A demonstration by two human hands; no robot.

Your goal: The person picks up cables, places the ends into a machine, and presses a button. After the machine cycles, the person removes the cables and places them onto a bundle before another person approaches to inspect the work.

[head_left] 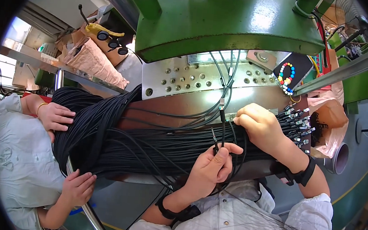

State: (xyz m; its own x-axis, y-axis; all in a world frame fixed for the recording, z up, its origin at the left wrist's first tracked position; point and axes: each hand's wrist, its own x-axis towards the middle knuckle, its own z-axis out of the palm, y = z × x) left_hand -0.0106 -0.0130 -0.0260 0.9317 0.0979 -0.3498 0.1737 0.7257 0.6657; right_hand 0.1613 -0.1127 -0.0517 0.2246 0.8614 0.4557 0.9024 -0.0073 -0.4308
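Note:
My left hand (208, 172) is closed in a pinch on a thin black cable (223, 138), near the front edge of the brown tabletop (158, 106). A bare metal cable tip (214, 135) sticks up beside its fingers. Farther to the right, my right hand (259, 126) has its fingertips pressed together just right of a cable plug (221, 103). What it pinches is mostly hidden behind the fingers. Beneath both hands lies a thick bundle of black cables (146, 151). Its silver plugs (299, 125) fan out at the right end.
A green press (231, 25) overhangs a perforated steel plate (187, 82), with several cables running under it. Another person's hands (57, 117) rest on the coiled cables at left. A bead bracelet (286, 78) lies at the back right, near a paper-lined container (330, 123).

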